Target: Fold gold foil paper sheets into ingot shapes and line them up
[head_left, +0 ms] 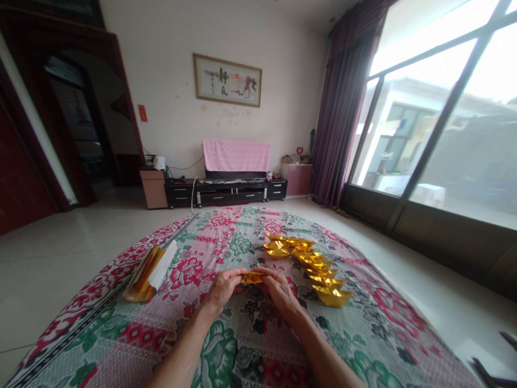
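Note:
Between my two hands is a small piece of folded gold foil paper (252,277), held just above the patterned cloth. My left hand (223,288) pinches its left end, and my right hand (280,291) pinches its right end. To the right, several finished gold paper ingots (333,295) lie in a row that runs away from me, with a few more grouped at the far end (279,248). On the left rests a stack of gold and white paper sheets (147,274), bent and fanned at its edges.
A flowered cloth (238,245) covers the round table in front of me. Beyond it stand a low black cabinet (230,195) and a screen under a pink cloth (236,155). Large windows (464,129) and a dark curtain (339,118) are at right; a doorway (81,124) is at left.

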`<state>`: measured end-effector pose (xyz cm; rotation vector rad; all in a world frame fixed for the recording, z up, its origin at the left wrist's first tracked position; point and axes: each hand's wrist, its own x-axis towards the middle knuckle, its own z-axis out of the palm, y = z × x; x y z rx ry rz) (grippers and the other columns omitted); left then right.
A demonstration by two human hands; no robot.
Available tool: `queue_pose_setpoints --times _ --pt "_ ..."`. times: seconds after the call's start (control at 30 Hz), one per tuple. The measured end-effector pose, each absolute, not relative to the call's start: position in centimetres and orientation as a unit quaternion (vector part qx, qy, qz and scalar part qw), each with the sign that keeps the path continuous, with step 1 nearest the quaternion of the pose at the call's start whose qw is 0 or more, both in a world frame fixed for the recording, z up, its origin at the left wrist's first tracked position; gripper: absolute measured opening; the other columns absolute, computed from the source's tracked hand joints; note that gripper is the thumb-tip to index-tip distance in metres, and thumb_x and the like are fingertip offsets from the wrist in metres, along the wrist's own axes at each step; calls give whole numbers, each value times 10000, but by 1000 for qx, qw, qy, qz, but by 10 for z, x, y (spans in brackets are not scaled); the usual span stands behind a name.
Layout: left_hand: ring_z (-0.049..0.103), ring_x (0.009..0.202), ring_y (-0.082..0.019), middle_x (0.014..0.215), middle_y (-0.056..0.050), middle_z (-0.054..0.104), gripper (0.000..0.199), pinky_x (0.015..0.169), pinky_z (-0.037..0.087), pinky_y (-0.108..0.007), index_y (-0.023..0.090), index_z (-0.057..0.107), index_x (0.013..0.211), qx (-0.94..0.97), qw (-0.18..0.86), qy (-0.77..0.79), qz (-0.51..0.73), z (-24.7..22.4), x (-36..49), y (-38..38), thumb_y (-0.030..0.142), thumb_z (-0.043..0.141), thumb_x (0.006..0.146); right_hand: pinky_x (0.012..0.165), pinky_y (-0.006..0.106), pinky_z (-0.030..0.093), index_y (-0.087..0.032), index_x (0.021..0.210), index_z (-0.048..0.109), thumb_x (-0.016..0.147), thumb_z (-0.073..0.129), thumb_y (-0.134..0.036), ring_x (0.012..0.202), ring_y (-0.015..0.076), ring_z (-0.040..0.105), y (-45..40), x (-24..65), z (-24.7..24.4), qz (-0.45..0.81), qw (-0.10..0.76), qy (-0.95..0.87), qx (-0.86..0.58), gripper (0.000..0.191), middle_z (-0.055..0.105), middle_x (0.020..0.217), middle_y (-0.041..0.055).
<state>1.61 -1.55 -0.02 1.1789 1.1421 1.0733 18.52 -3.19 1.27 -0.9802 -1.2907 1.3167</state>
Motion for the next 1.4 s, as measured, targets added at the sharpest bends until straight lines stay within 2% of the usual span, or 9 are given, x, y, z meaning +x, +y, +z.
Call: queue_pose_setpoints --times 0.33,0.67,0.87,1.27,1.4 --pt "612 878 -206 929 -62 698 382 705 479 -290 140 657 1030 530 530 485 449 -5 18 -13 246 518 690 681 284 456 -160 919 670 697 531 -301 702 172 586 -18 182 -7 511 513 -539 -431 297 659 780 38" --pt "587 983 -218 1053 -65 662 393 789 480 -321 154 643 1055 515 550 465 465 -6 18 -13 211 480 702 764 304 447 -171 971 659 711 481 -290 842 199 589 -25 185 0 514 507 -565 -401 337 664 916 56" --pt "607 922 -214 1083 -89 643 420 742 497 -317 127 627 1075 486 517 510 486 -5 23 -14 167 439 702 716 297 446 -162 1014 652 714 471 -289 782 187 576 -26 184 -1 479 481 -594 -431 373 664 864 48" --pt "607 939 -205 1057 -72 660 404 727 509 -285 131 635 1068 496 525 500 477 -3 23 -14 157 443 713 777 317 451 -162 992 659 713 501 -334 879 213 583 -23 184 -6 500 508 -574 -402 364 660 967 70" --pt "616 919 -214 1044 -75 666 405 719 516 -304 129 632 1077 504 514 503 477 -6 23 -13 166 453 715 709 292 454 -163 978 667 721 506 -346 808 198 579 -24 182 -4 473 507 -583 -423 354 667 888 62"
